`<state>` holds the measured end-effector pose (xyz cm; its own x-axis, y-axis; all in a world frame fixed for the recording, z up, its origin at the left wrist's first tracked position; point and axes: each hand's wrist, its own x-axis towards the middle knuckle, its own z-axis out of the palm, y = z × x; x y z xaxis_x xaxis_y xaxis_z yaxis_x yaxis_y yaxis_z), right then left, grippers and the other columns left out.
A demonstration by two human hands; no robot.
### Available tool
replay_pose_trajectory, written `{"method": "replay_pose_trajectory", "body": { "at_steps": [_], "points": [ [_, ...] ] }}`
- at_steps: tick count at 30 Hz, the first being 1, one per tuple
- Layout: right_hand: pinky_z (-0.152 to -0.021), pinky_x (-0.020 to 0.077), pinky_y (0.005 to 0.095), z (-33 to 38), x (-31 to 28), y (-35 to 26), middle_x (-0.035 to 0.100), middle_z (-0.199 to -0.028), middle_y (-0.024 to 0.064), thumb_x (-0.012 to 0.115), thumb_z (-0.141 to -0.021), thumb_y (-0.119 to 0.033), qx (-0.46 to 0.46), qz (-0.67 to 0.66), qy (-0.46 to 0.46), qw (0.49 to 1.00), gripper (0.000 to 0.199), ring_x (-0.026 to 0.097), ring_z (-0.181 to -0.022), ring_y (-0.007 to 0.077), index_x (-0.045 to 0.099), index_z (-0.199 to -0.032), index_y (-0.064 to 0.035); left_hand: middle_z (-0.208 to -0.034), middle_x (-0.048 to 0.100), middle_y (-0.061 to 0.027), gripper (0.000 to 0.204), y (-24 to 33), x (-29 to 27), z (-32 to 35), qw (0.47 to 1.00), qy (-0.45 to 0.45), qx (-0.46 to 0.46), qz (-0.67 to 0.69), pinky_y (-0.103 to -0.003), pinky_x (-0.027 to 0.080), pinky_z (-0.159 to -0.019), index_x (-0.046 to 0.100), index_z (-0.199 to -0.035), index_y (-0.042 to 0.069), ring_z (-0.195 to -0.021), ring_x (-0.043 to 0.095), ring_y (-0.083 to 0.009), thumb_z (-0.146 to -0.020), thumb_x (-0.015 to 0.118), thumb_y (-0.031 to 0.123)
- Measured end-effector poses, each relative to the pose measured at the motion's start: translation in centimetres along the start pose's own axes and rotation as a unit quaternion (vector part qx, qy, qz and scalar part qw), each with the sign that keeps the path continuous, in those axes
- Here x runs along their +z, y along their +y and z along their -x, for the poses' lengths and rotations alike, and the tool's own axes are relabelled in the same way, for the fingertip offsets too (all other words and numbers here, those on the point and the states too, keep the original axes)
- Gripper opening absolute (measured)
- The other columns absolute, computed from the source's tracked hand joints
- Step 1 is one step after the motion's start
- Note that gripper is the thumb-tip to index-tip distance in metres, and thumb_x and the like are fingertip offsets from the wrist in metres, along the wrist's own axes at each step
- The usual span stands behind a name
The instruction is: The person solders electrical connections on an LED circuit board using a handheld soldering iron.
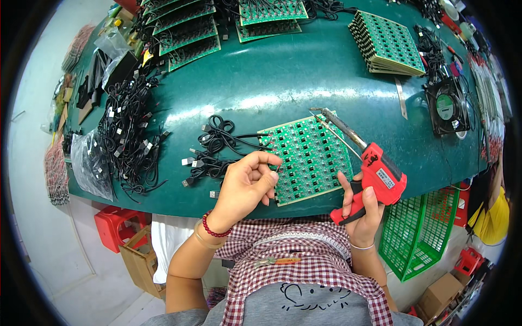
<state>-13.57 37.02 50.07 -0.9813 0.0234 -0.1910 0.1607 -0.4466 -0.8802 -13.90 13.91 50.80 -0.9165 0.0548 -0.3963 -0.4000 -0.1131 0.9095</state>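
A green circuit board [307,163], dotted with rows of small black parts, lies near the front edge of the table. Over its left edge my left hand [247,182] is closed in a pinch, a thin dark cable end just showing at the fingertips. My right hand [365,212] grips a red soldering gun [383,176] by its handle. The gun's metal tip and thin feed tube reach over the board's far right part, pointing away to the left. Black USB cables [220,136] lie left of the board, some with ends at its upper left edge.
Stacked circuit boards [386,43] stand at the far right, and more boards [187,38] with cables at the back. A heap of black cables [128,125] lies left. At right are a fan [447,106] and a metal strip [401,98]; a green basket [416,233] stands below the edge.
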Motion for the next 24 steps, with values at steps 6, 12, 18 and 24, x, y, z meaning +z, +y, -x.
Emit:
{"method": "replay_pose_trajectory", "body": {
  "at_steps": [6,12,18,24],
  "points": [
    [-0.106,0.0379,0.0457,-0.01,-0.13,0.08,0.055,-0.064,0.0073,0.052,-0.093,-0.023,0.000,0.006,-0.001,1.000,0.030,0.049,-0.046,0.0110,0.048,-0.108,0.0018,-0.076,0.055,-0.0011,0.022,-0.37,-0.12,-0.03,1.000,-0.007,-0.003,-0.005,-0.019,0.047,-0.047,0.054,-0.111,-0.003,-0.059,0.056,-0.0067,-0.089,0.056,0.001],
    [-0.105,0.0383,0.0455,-0.07,-0.12,0.09,0.054,-0.064,0.0070,0.051,-0.093,-0.023,-0.003,0.006,-0.002,1.000,0.029,0.048,-0.046,0.0109,0.048,-0.107,0.0016,-0.072,0.054,0.0002,0.019,-0.12,0.19,-0.04,1.000,0.004,0.007,0.001,-0.019,0.047,-0.047,0.055,-0.107,-0.002,-0.059,0.055,-0.0054,-0.088,0.054,-0.002],
    [-0.105,0.0388,0.0473,-0.08,-0.38,0.20,0.053,-0.074,0.0076,0.050,-0.093,-0.022,-0.006,0.011,-0.012,1.000,0.029,0.047,-0.045,0.0106,0.047,-0.109,0.0027,-0.073,0.052,0.0002,0.019,-0.19,0.20,-0.11,1.000,0.001,0.006,-0.010,-0.019,0.046,-0.046,0.054,-0.106,-0.001,-0.059,0.055,-0.0055,-0.088,0.055,-0.002],
    [-0.105,0.0381,0.0458,-0.08,-0.20,0.09,0.055,-0.064,0.0072,0.052,-0.092,-0.023,0.003,0.007,-0.001,1.000,0.030,0.048,-0.046,0.0107,0.049,-0.108,0.0017,-0.073,0.053,-0.0011,0.019,-0.26,0.23,-0.13,1.000,0.010,0.003,-0.015,-0.019,0.045,-0.045,0.053,-0.106,-0.001,-0.058,0.056,-0.0058,-0.087,0.056,-0.002]
  ]
}}
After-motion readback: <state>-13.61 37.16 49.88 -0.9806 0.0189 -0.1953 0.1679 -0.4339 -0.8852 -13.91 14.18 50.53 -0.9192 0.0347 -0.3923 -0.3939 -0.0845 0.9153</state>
